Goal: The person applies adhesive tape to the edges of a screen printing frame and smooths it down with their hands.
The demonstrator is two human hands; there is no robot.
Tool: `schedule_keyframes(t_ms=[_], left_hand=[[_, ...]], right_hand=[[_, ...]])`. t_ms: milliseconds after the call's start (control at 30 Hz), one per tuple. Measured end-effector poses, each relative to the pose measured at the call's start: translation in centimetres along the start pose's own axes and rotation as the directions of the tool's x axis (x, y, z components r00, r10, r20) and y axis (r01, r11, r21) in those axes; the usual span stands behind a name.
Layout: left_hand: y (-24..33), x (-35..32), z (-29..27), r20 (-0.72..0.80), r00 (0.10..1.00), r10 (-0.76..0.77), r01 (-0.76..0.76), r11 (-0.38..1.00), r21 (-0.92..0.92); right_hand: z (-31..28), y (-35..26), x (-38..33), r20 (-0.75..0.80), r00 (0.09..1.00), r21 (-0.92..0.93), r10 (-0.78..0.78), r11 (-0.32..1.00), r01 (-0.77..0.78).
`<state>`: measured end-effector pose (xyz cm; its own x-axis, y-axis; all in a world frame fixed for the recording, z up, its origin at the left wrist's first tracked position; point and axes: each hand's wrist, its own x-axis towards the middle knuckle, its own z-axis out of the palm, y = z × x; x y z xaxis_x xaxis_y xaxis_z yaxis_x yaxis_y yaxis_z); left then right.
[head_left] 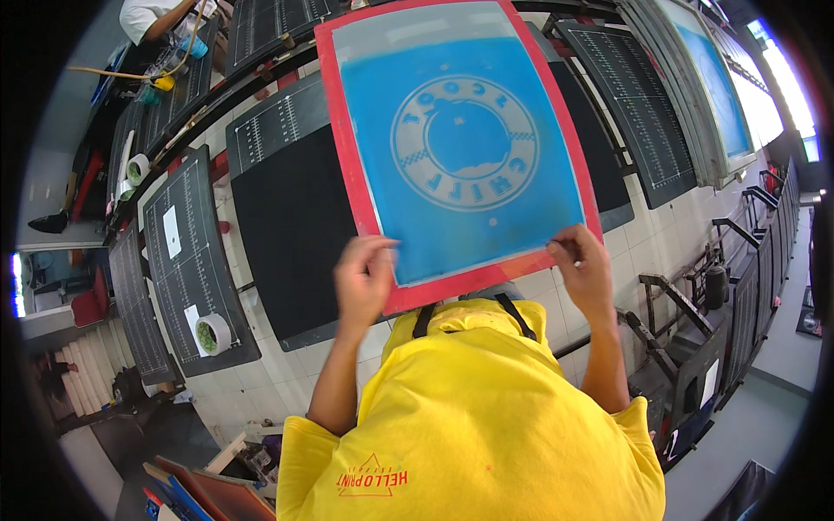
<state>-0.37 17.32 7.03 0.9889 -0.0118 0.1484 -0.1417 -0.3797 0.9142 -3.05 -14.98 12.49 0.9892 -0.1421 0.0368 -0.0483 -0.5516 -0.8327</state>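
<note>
A screen-printing screen [469, 230] with a red border and blue mesh lies in front of me, its far end reaching the top edge. A pale ring-shaped design [417, 174] with lettering shows in the blue. My left hand [363, 278] is over the red border near the near left corner, fingers curled in and slightly blurred. Over the near right corner, my right hand [584, 267] has thumb and fingers pinched together. Whatever either hand pinches is too small or hidden to make out. Left of the screen, black fabric [287, 234] covers a printing board.
A gridded black board [195, 260] at the left carries a tape roll [213, 334] and white paper pieces. Another gridded board [630, 108] lies right of the screen. Framed screens [708, 78] lean at the far right. A person [152, 19] works at the far left.
</note>
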Motion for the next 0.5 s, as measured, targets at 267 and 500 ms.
schedule_keyframes(t_ms=[267,500], left_hand=[[1.5,1.2,10.3,0.486,0.858,-0.166,0.292,0.936,-0.195],[0.1,1.8,11.9,0.429,0.883,-0.192,0.284,0.945,-0.161]], right_hand=[[3.3,3.2,0.4,0.015,0.995,0.117,0.094,0.989,-0.095],[4.1,4.9,1.4,0.032,0.994,0.146,0.101,0.984,-0.104]])
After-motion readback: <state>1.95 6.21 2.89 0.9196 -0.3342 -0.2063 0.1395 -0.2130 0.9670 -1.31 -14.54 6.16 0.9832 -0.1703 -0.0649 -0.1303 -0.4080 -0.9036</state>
